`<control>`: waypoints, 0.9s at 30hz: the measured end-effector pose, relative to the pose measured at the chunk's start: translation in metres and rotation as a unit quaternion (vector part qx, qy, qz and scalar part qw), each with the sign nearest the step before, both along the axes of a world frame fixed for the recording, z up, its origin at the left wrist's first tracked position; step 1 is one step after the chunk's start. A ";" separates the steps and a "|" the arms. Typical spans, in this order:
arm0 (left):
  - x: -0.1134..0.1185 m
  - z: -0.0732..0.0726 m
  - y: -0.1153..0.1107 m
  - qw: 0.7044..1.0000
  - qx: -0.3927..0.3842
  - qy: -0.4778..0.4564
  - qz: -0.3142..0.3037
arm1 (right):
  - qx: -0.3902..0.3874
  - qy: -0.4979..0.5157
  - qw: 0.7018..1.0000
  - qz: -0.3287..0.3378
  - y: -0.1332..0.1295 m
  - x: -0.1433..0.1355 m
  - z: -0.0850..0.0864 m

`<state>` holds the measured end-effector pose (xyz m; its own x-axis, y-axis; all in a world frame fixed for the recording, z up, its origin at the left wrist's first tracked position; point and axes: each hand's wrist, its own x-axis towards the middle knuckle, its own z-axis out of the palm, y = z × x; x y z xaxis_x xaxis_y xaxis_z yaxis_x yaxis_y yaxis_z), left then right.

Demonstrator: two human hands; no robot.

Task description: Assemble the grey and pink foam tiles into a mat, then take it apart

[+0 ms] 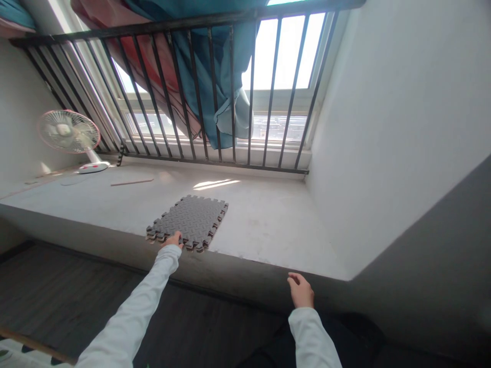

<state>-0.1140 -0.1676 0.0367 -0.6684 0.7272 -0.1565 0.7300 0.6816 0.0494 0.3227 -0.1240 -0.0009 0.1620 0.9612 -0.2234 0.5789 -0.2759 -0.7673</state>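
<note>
A small stack of grey interlocking foam mats (pixel 194 219) lies on the white ledge, its toothed front edge jutting slightly past the rim. The mats' top face has a raised tread pattern. My left hand (pixel 174 239) is closed on the near edge of the stack, with the fingertips partly hidden. Off to the right, my right hand (pixel 301 291) hovers by the front of the ledge, apart from the mats. Its fingers are curled together, and nothing shows in them.
The wide white ledge (pixel 264 225) runs below a dark metal railing (pixel 215 163) and a window. Blue and pink curtains (pixel 215 76) hang behind the bars. At the left stand a fan (pixel 92 162) and a thin stick (pixel 132 182). Dark flooring (pixel 92 281) lies below.
</note>
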 end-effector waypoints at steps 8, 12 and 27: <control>0.006 -0.005 -0.001 1.000 -0.003 0.008 0.001 | -0.019 -0.022 1.000 0.010 -0.001 -0.003 0.006; 0.010 -0.002 -0.006 1.000 0.010 0.008 0.002 | -0.016 -0.025 1.000 0.007 -0.002 -0.005 0.011; 0.113 0.107 -0.023 0.918 0.354 0.109 -0.144 | -0.005 -0.022 1.000 -0.007 -0.011 -0.016 0.029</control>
